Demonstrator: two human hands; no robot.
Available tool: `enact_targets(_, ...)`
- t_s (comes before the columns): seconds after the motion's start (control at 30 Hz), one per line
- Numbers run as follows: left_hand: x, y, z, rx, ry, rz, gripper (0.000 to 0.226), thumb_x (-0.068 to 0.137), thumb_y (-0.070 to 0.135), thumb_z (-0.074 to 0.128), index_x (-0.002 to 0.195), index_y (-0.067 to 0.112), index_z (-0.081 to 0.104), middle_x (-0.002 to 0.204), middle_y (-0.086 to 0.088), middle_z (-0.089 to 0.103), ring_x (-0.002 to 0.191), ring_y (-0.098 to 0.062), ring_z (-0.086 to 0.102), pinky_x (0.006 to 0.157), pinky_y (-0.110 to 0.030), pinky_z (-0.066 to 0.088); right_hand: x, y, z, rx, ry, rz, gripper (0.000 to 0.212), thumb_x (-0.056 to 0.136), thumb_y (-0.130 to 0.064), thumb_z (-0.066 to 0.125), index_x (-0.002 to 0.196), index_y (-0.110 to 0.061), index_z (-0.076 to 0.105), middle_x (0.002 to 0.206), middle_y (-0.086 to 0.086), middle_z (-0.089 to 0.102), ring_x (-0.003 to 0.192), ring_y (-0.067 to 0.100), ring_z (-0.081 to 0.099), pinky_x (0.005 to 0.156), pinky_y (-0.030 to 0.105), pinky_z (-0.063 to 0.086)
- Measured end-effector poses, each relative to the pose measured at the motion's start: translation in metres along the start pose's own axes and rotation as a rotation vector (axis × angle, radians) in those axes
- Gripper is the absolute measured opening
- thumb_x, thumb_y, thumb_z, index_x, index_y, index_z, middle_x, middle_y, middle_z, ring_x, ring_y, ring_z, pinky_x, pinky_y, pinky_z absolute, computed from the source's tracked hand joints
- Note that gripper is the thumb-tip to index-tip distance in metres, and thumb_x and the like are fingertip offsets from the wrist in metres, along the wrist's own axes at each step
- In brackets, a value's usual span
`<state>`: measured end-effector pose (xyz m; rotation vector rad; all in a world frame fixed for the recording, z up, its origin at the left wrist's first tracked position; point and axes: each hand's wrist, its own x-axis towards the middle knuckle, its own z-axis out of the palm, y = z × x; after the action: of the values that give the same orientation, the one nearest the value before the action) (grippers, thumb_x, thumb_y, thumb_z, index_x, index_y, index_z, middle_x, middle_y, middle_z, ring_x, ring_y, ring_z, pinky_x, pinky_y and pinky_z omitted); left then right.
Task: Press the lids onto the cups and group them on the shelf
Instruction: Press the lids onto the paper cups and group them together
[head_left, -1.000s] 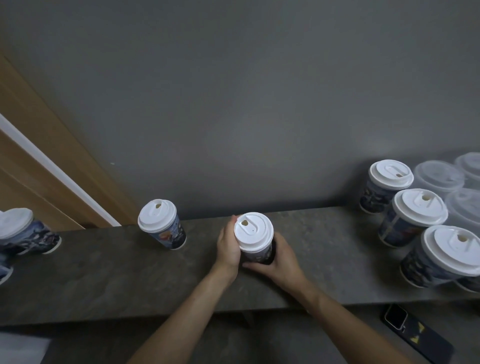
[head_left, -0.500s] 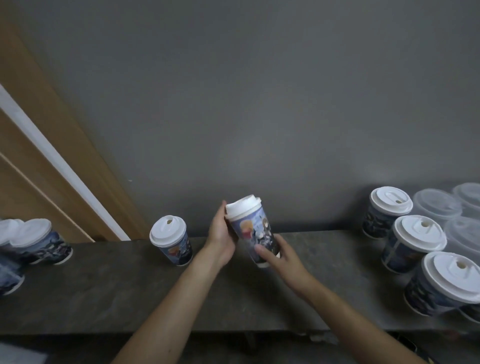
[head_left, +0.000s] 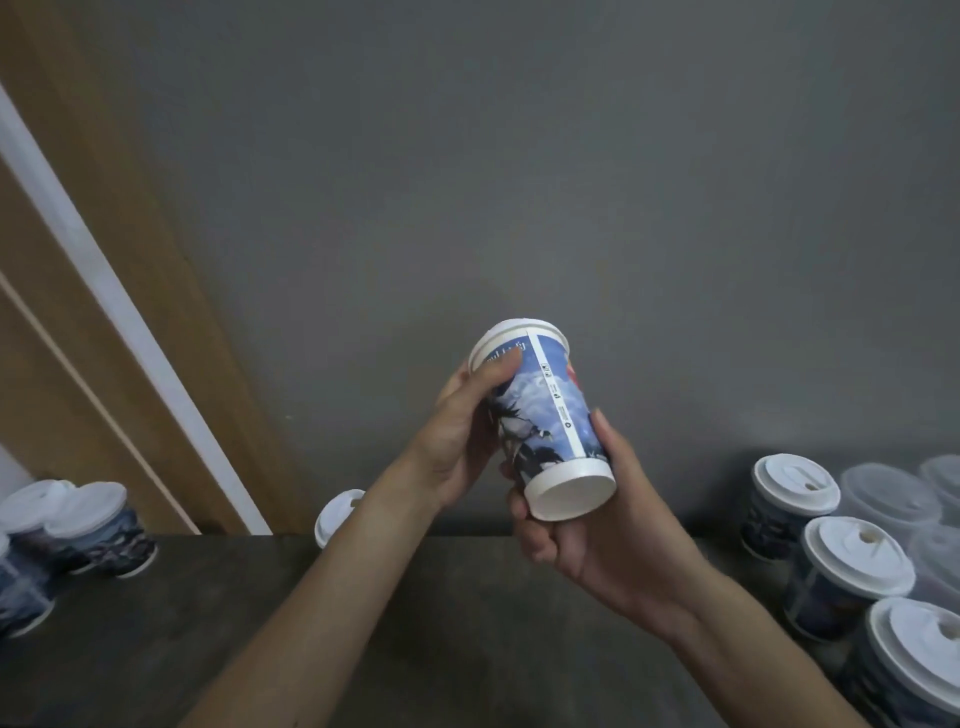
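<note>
Cup (head_left: 545, 410), lid (head_left: 519, 327) on, hangs tilted above the shelf (head_left: 467, 623), left hand (head_left: 457, 441) gripping near its rim, right hand (head_left: 597, 540) round its base. Lidded cups (head_left: 852, 566) stand grouped at right; this one likely joins them.

One printed paper cup (head_left: 545, 415), white lid (head_left: 511, 332) fitted: held above the shelf (head_left: 467, 623), tilted, base toward the camera. The left hand (head_left: 457, 436) grips its upper side near the lid; the right hand (head_left: 597, 525) wraps its base. One lidded cup (head_left: 337, 512) on the shelf, partly hidden behind the left forearm. Group of lidded cups at right (head_left: 852, 566), beside clear tubs (head_left: 888, 499). Group of lidded cups at left (head_left: 98, 525).
</note>
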<state>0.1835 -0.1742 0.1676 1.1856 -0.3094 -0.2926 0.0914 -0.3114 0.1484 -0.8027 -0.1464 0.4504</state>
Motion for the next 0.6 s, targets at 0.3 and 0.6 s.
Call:
enact_targets(0.3,0.001,0.019,0.01,0.114,0.018,0.021,0.072,0.067,0.045,0.079,0.126,0.005,0.065,0.108,-0.013,0.07,0.098,-0.028,0.065,0.081,-0.037,0.051,-0.007,-0.008,-0.003,0.002,0.016,-0.025,0.067,0.085,-0.061,0.054,0.114,-0.001,0.06,0.075,0.014,0.059,0.06,0.02,0.056,0.059,0.035,0.059)
enact_targets(0.6,0.001,0.021,0.023,0.039,0.006,0.071,0.077,0.07,0.04,0.079,0.132,-0.001,0.059,0.11,-0.018,0.07,0.099,-0.032,0.066,0.09,-0.042,0.054,-0.01,-0.006,0.008,-0.141,0.149,-0.126,0.065,0.086,-0.066,0.052,0.109,-0.005,0.06,0.061,0.013,0.052,0.047,0.02,0.052,0.045,0.031,0.053)
